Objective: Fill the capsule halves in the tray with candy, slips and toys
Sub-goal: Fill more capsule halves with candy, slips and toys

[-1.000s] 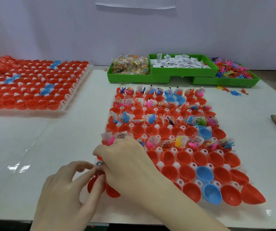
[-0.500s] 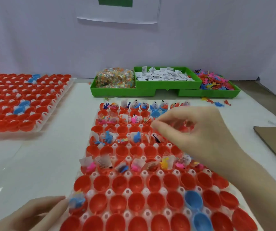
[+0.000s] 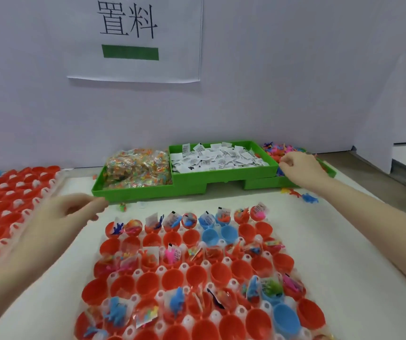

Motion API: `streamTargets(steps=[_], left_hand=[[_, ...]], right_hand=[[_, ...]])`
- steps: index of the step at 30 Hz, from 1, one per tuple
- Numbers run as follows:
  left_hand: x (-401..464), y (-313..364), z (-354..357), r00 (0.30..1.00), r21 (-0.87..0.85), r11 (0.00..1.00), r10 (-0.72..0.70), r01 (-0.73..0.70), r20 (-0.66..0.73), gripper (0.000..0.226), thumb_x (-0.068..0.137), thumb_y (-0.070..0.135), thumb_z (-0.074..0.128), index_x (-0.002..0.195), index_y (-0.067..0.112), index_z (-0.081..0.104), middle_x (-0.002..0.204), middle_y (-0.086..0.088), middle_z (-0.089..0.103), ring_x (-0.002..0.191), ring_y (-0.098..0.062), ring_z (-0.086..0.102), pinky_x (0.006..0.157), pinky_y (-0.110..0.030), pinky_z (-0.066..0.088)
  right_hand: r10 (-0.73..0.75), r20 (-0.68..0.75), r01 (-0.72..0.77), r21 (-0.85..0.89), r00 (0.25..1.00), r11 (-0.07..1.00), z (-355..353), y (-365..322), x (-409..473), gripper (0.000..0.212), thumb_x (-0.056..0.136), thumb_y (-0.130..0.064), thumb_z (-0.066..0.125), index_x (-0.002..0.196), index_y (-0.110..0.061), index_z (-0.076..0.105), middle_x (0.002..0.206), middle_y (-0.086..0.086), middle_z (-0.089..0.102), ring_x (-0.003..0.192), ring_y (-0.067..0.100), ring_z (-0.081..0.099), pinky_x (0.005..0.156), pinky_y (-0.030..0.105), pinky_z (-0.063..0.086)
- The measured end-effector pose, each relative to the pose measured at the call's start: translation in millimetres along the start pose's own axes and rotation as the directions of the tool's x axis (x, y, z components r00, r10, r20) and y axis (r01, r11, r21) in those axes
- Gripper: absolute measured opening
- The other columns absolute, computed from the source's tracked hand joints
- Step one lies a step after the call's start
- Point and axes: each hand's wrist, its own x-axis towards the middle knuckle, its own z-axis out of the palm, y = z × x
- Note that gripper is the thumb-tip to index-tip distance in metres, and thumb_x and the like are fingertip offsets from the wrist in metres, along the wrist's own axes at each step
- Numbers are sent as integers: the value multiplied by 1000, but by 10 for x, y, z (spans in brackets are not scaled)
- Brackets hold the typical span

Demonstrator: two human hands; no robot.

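The tray (image 3: 226,260) of red and blue capsule halves lies in front of me. Many halves hold candy, slips and toys, and others hold nothing. At the back stand green bins with candy bags (image 3: 135,168), white slips (image 3: 219,158) and coloured toys (image 3: 283,149). My right hand (image 3: 300,168) reaches into the toy bin with its fingers curled into the pile; what they grip is hidden. My left hand (image 3: 69,212) hovers, blurred, left of the tray near the candy bin's front corner, fingers loosely curled and holding nothing.
A second tray (image 3: 13,204) of mostly red halves lies at the left. Loose toys (image 3: 307,198) lie on the white table in front of the toy bin, and a small candy (image 3: 122,206) lies before the candy bin. A paper sign (image 3: 133,38) hangs on the wall.
My view has lifted toward the bins. My right hand went from above the tray to the toy bin. My left hand left the tray's near corner and moved forward toward the candy bin.
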Motion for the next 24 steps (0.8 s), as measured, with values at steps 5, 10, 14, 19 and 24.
streamTargets(steps=[5,10,14,19,24], left_hand=[[995,101,419,992,429,894,108,-127,69,31,95,34,47,108,13,65,100,1,64,86,-16,55,63,-23,39],[1390,-139,627,968,812,566,-89,-144,234,59,94,57,15,121,22,54,124,-1,59,112,-20,53,101,-38,33],[1440,-263,790,992,766,642,-81,-23,98,48,94,54,34,110,19,63,111,-3,64,96,-22,55,90,-35,37],[1420,-303,783,993,372,922,-118,112,-5,30,84,33,66,90,3,66,91,-13,64,85,-27,55,71,-32,41],[1394,-302,725,983,189,972,-114,141,-146,31,77,15,74,103,0,67,102,-21,64,99,-33,56,80,-35,40]], right_hand=[[147,83,-140,-81,986,987,132,65,427,34,95,-15,40,116,8,56,117,25,59,104,34,57,87,42,45],[256,147,-246,-86,955,966,191,162,549,41,83,-9,62,120,8,56,125,24,56,107,31,58,89,38,47],[203,13,-203,-44,979,978,216,208,559,24,78,-13,72,98,1,70,108,16,67,103,29,59,89,35,43],[131,-171,-137,-28,977,990,234,258,555,16,76,-8,73,88,3,72,94,18,70,87,27,61,74,30,42],[112,-331,-108,32,937,994,193,240,515,26,77,5,64,102,4,68,106,21,65,95,31,58,76,28,39]])
